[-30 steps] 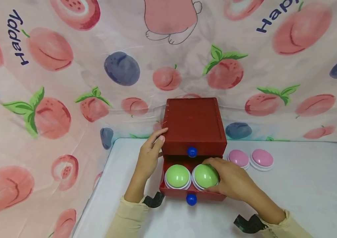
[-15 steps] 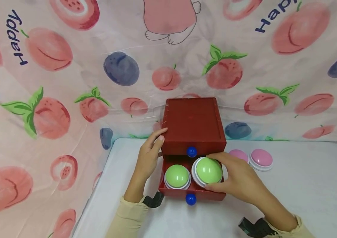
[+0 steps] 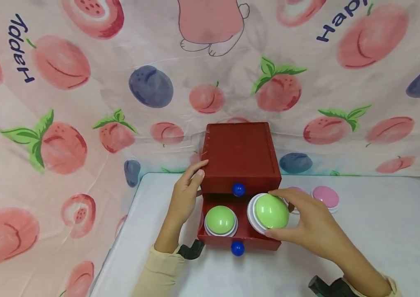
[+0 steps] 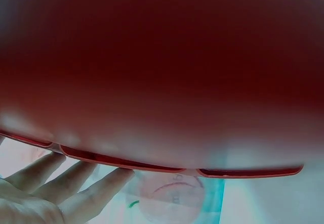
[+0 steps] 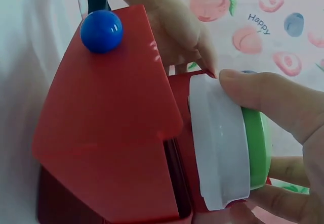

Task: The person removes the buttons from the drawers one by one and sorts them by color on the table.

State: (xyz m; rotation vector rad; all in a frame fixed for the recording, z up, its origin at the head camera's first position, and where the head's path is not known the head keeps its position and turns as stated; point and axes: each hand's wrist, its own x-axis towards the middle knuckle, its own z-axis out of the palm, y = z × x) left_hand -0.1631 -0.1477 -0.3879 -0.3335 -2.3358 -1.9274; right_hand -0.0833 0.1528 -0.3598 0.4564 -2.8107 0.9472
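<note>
My right hand pinches a green dome button by its white base, thumb on the near side and fingers on the far side. It is tilted and overlaps the right part of the pulled-out lower drawer. In the right wrist view the white base shows side-on beside the drawer. A second green button sits in the drawer's left part. My left hand rests against the left side of the red drawer box, its fingers extended in the left wrist view along the box's edge.
Two pink dome buttons with white bases stand on the white table to the right, one mostly behind my right hand. Blue knobs mark both drawers; the upper one is closed. A fruit-print cloth hangs behind.
My right hand has lifted the right green button out of its spot, tilted it and moved it rightward, partly covering a pink button. My left hand has stayed on the box.
</note>
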